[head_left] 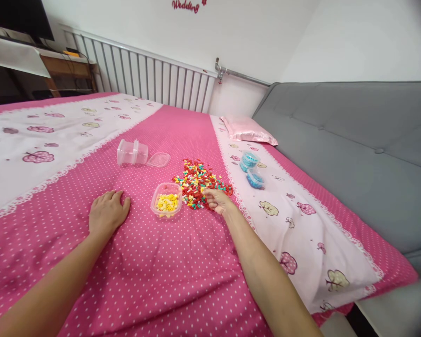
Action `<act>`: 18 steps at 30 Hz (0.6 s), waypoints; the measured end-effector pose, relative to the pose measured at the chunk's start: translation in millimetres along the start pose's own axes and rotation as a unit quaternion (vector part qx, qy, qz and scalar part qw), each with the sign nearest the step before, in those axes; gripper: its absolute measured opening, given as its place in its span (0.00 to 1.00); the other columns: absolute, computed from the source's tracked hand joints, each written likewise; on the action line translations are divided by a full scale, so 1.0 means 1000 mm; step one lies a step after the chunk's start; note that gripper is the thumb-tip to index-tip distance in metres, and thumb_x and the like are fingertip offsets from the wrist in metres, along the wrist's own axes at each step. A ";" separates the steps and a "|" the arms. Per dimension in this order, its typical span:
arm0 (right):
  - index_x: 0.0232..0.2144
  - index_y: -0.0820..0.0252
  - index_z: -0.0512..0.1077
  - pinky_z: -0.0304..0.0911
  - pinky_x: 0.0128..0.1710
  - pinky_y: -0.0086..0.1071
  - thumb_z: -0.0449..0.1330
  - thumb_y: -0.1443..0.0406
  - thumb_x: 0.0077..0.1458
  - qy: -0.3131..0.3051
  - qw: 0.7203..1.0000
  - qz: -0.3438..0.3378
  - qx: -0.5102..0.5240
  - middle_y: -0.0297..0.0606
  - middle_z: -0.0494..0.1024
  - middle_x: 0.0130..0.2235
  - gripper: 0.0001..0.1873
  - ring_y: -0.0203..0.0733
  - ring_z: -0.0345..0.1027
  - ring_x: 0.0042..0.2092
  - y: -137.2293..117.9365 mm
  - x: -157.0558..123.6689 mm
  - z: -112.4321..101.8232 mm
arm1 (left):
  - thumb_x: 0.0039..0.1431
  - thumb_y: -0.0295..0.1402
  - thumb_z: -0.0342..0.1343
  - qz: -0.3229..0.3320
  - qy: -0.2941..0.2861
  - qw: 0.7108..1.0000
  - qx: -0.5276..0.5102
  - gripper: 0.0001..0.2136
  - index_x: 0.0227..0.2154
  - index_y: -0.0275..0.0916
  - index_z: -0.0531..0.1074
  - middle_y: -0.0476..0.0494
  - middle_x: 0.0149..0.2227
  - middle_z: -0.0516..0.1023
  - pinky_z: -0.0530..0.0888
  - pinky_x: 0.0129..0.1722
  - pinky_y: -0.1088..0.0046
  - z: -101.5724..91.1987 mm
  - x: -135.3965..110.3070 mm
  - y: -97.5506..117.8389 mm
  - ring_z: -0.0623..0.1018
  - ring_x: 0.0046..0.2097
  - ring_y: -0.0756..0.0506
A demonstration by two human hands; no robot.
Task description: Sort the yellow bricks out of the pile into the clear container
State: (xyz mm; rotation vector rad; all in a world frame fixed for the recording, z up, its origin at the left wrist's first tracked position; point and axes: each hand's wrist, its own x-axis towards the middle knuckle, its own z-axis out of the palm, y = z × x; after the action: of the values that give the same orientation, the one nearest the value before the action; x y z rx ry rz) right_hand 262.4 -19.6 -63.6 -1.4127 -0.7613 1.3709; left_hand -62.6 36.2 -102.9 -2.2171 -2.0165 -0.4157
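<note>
A loose pile of small red, yellow, green and white pieces (196,180) is spread on the pink dotted bedspread. Over its near right edge, my right hand (217,200) is closed in a pinch, and a small yellow piece (202,190) shows at the fingertips. Just left of the pile stands an uncovered clear plastic container (166,200) with mostly yellow pieces in it. My left hand (108,211) lies flat on the bedspread further left, fingers stretched out, holding nothing.
Nested clear containers (132,152) lie on their side behind, beside a clear lid (159,159). Two containers of blue pieces (249,160) stand to the right. A pink pillow (249,130) rests near the grey headboard (354,140); a radiator (143,70) lines the wall.
</note>
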 end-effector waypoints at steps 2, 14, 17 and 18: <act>0.18 0.58 0.58 0.36 0.11 0.19 0.59 0.68 0.40 -0.036 0.997 0.006 0.074 0.20 0.53 0.15 0.11 0.23 0.37 0.15 -0.008 -0.004 -0.001 | 0.61 0.45 0.34 0.001 -0.002 1.000 0.000 0.29 0.54 0.30 0.66 0.31 0.55 0.69 0.59 0.58 0.57 0.000 0.000 0.000 0.66 0.57 0.34; 0.26 0.63 0.68 0.45 0.11 0.14 0.56 0.70 0.44 -0.062 0.963 0.015 0.260 0.34 0.71 0.23 0.02 0.26 0.61 0.21 -0.013 -0.007 0.000 | 0.61 0.45 0.35 -0.005 -0.007 1.000 0.001 0.29 0.54 0.30 0.66 0.32 0.56 0.68 0.59 0.58 0.58 0.000 0.001 0.000 0.66 0.57 0.35; 0.23 0.64 0.70 0.42 0.11 0.16 0.62 0.69 0.44 -0.045 0.981 0.004 0.187 0.28 0.67 0.18 0.03 0.24 0.53 0.16 -0.003 -0.003 0.005 | 0.61 0.45 0.35 -0.004 -0.004 1.000 0.001 0.29 0.54 0.30 0.66 0.32 0.56 0.69 0.59 0.58 0.58 0.001 0.001 0.000 0.66 0.57 0.35; 0.22 0.64 0.72 0.44 0.12 0.16 0.64 0.69 0.42 -0.040 0.990 -0.008 0.137 0.27 0.68 0.17 0.04 0.24 0.53 0.16 0.002 -0.002 0.007 | 0.61 0.45 0.35 -0.003 -0.003 1.000 0.002 0.28 0.54 0.30 0.66 0.32 0.56 0.69 0.59 0.58 0.58 0.001 0.001 0.000 0.66 0.57 0.35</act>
State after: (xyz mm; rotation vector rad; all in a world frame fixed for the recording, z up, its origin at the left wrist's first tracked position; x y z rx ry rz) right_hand 255.1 -20.2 -63.7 -1.1399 -0.6079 1.4663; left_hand -62.6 37.5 -103.8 -2.2122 -2.0266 -0.4077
